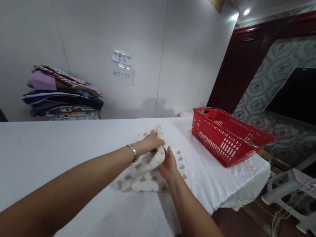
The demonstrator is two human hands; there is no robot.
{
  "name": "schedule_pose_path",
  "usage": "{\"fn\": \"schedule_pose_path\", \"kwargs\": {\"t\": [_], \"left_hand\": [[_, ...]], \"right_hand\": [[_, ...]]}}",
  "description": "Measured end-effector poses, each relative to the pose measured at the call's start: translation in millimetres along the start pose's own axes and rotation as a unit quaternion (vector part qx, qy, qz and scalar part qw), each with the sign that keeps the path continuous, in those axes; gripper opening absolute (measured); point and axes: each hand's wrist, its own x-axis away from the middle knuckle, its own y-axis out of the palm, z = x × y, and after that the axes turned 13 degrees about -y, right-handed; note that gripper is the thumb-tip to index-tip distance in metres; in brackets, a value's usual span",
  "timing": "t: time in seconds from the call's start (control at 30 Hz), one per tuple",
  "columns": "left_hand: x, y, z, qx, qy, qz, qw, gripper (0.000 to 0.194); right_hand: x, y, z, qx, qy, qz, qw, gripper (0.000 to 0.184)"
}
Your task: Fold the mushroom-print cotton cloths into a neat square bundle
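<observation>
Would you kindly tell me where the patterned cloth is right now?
In the head view, the patterned cloth is just below centre on the white-covered table, with the left hand and right hand on it, left of the red basket.

On the table (87,137), a cloth (142,179) is placed near the middle, with a basket (212,126) set to its right and farther back; at the far edge, leftward, a fabric stack (66,98) is found. Paper notes (121,74) are fixed to the wall (187,61) behind. Right of the table, a stool (301,178) is stationed.
</observation>
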Motion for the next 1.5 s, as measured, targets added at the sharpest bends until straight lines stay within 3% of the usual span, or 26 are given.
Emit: {"fn": "schedule_pose_path", "kwargs": {"t": [0.17, 0.27, 0.53, 0.63, 0.73, 0.8, 0.9, 1.0, 1.13, 1.23, 1.33, 1.5], "left_hand": [[-26.4, 81.8, -1.4, -0.094, -0.032, 0.006, 0.995, 0.056], [-33.3, 111.9, -9.0, -0.157, -0.021, 0.039, 0.987, 0.054], [-16.6, 130.0, -9.0, -0.214, 0.038, 0.078, 0.973, 0.056], [-18.6, 133.6, -9.5, -0.158, 0.046, 0.03, 0.986, 0.057], [-22.4, 128.7, -17.9, -0.07, 0.032, -0.074, 0.994, 0.065], [-21.5, 116.0, -27.7, -0.053, 0.057, -0.093, 0.993, 0.064], [-15.5, 83.7, -46.8, -0.105, 0.143, -0.016, 0.984, 0.048], [-11.6, 46.3, -68.1, -0.233, 0.196, 0.091, 0.948, 0.043], [-15.1, 14.1, -94.1, -0.347, 0.137, 0.151, 0.916, 0.051], [-18.2, 11.2, -107.3, -0.332, 0.079, 0.131, 0.931, 0.061], [-18.3, 18.6, -114.2, -0.297, 0.072, 0.098, 0.947, 0.064], [-14.8, 29.9, -117.8, -0.333, 0.075, 0.098, 0.935, 0.066]], "right_hand": [[15.6, -41.2, -35.7, 0.055, 0.01, 0.033, 0.998, 0.047], [23.4, -57.4, -50.6, 0.075, 0.059, 0.051, 0.994, 0.05], [23.3, -67.7, -77.4, 0.086, 0.172, 0.053, 0.98, 0.048], [17.7, -76.3, -80.7, 0.1, 0.207, 0.053, 0.972, 0.049], [12.2, -86.7, -80.7, 0.128, 0.204, 0.038, 0.97, 0.043], [8.3, -90.9, -80.7, 0.168, 0.153, 0.022, 0.974, 0.034], [1.1, -92.1, -82.7, 0.285, 0.064, 0.035, 0.956, 0.031], [-7.4, -90.5, -85.4, 0.424, 0.036, 0.054, 0.903, 0.034], [-13.7, -89.9, -86.9, 0.513, 0.012, 0.057, 0.856, 0.033], [-13.2, -91.0, -88.9, 0.572, -0.011, 0.067, 0.817, 0.032], [-12.5, -92.0, -93.3, 0.644, -0.009, 0.083, 0.76, 0.034], [-17.8, -87.7, -99.9, 0.74, 0.014, 0.077, 0.668, 0.038]]}}
